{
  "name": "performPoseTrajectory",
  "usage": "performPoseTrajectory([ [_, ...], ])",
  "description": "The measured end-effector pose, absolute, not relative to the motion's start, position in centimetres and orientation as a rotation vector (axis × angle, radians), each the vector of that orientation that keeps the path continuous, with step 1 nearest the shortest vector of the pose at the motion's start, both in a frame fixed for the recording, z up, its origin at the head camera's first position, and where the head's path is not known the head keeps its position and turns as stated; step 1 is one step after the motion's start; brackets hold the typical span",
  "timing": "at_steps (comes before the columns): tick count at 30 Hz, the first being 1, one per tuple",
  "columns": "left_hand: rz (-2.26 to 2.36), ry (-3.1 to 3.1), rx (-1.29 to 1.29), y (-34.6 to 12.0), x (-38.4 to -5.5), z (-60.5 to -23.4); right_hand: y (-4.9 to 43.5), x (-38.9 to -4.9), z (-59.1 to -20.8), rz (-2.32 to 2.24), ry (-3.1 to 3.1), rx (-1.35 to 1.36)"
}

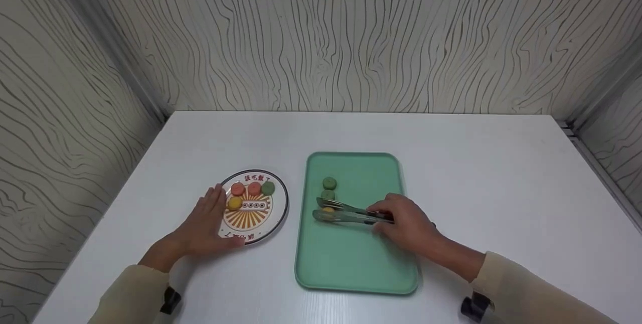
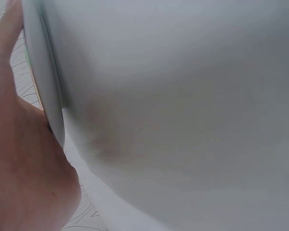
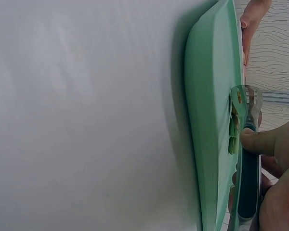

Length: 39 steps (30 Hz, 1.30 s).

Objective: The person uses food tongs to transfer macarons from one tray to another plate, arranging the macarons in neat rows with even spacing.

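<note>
Left on the tray: three pieces toward the left edge of the mint-green rectangular tray (image 1: pixel 356 269): nearest, a yellow round macaron (image 1: pixel 328 209); just beyond, a green round macaron (image 1: pixel 327 194); toward the far left corner, a second green round macaron (image 1: pixel 329 183).
Set on the plate: a mustard-yellow macaron (image 1: pixel 234 203) by the left edge of the white, dark-rimmed round plate (image 1: pixel 277 208); behind it, toward the far edge, a pink macaron (image 1: pixel 237 189), another pink macaron (image 1: pixel 254 188) and a dark-green macaron (image 1: pixel 268 188).
Progress: four on the plate against three on the tray; the carrying-over looks a little past halfway.
Left hand (image 1: pixel 203 226): spread, straight fingers along the plate's left edge, thumb at its near edge.
Right hand (image 1: pixel 407 224): over the tray's right edge, fingers closed round green tongs with clear heads (image 1: pixel 346 217).
Yellow macaron and right hand: between the tongs' heads, leftward beyond the fingertips; whether it is pinched, I cannot tell.
</note>
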<state>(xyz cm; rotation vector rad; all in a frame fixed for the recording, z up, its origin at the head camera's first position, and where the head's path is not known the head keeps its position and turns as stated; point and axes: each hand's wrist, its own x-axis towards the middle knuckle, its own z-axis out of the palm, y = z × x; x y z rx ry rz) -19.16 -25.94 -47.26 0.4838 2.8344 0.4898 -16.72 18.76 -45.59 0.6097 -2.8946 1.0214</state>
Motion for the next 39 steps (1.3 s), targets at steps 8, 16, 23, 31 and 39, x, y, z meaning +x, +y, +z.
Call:
performPoseTrajectory([
  [8,0.476,2.839,0.495,-25.9,-19.2,-47.2,18.6,-16.9,-44.8,1.034,-2.878,0.612],
  [16,0.491,2.831,0.485,-25.9,-19.2,-47.1,18.3,-17.2,-44.3,1.046,-2.872,0.624],
  [23,0.480,2.830,0.504,-25.8,-19.2,-46.9,17.6,-17.6,-43.6,1.058,-2.892,0.584],
  [31,0.494,2.831,0.514,-25.8,-19.1,-46.9,16.5,-17.8,-43.1,1.060,-2.882,0.595],
  [39,0.486,2.825,0.500,-25.7,-19.0,-46.7,15.3,-18.2,-42.8,1.063,-2.855,0.652],
])
